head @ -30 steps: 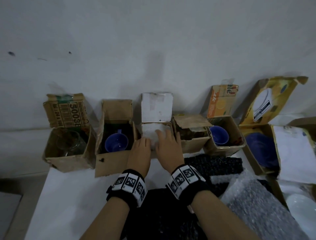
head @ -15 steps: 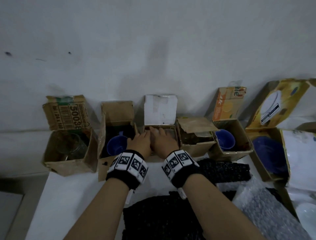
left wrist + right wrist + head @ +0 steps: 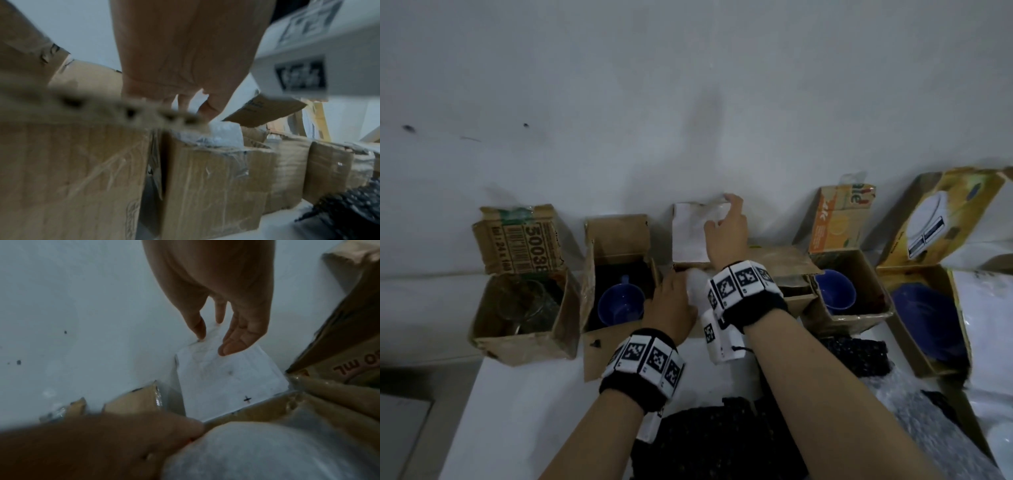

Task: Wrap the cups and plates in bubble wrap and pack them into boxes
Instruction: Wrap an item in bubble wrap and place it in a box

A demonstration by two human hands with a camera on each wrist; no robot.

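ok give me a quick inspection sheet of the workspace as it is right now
surface: white table.
job's things: wrapped bundle sits in the middle box; blue cups unwrapped in theirs.
clutter: black bubble wrap, clear roll.
grippers: left hand rests on the bundle; right hand reaches the white flap.
cables: nothing seen.
surroundings: white wall.

I read "5003B" beside a barcode on the flap [image 3: 517,240] of the box at 10 o'clock. The orange carton flap [image 3: 839,219] at 2 o'clock shows "ale". The brown flap [image 3: 349,366] in my right wrist view reads "0 mL".
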